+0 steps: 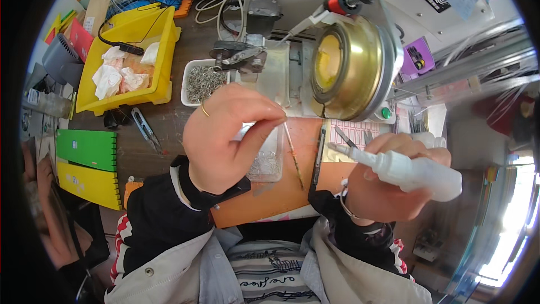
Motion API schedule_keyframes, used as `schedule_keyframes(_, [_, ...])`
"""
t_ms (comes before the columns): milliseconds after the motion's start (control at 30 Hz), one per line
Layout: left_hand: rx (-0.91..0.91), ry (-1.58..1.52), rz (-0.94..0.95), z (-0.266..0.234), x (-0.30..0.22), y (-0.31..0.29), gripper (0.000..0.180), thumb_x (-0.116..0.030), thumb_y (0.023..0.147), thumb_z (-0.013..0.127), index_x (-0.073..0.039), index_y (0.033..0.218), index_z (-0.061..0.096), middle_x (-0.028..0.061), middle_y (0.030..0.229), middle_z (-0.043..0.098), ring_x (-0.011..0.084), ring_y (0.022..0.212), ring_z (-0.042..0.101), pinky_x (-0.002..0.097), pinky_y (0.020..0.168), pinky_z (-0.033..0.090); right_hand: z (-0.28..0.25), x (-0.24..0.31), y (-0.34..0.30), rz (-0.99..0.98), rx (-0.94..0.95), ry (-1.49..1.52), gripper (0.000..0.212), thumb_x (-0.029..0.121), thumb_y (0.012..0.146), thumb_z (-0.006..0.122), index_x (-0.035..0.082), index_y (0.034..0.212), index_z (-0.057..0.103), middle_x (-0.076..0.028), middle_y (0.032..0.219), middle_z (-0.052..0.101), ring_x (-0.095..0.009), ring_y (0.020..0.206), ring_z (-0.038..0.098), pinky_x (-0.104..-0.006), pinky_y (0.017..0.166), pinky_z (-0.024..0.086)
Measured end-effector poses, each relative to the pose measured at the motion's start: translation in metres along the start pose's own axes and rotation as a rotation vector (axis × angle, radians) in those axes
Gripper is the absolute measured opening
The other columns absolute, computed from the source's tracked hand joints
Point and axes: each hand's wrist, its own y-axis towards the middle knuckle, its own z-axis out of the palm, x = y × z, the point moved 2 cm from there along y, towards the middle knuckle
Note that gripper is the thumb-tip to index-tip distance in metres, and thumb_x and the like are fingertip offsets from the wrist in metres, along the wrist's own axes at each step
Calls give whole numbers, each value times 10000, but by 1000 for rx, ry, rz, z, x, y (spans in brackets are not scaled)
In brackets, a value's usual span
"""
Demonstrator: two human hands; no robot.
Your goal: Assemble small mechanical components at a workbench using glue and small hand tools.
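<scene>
Readying bottle (419, 177), I'd judge: right hand (376, 194) wraps it, centre-right; left hand (222, 135) pinches, contents unclear; next needs steady aim.

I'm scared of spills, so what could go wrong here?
The white bottle in the right hand is tipped, its nozzle toward the left hand, so a squeeze might squirt that way. The left hand is also close to the white tray of tiny metal pieces; a bump could scatter them.
</scene>
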Motion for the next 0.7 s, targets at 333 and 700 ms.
schedule_keyframes(333, [148, 62, 26, -11, -10, 6, 338, 137, 698, 742, -50, 969, 666, 99, 928, 665, 260, 763, 640, 333, 679, 509, 12, -43, -15, -319, -15, 62, 433, 370, 945, 654, 26, 1084, 431, -84, 695, 551, -196, 561, 526, -412, 667, 570])
schedule_keyframes(700, [197, 90, -33, -9, -10, 4, 371, 87, 714, 774, -92, 1009, 636, 76, 987, 647, 245, 783, 647, 324, 667, 525, -2, -42, -17, -304, 116, -24, 479, 464, 968, 565, 27, 1130, 452, -1, 702, 424, -170, 687, 447, -393, 787, 439])
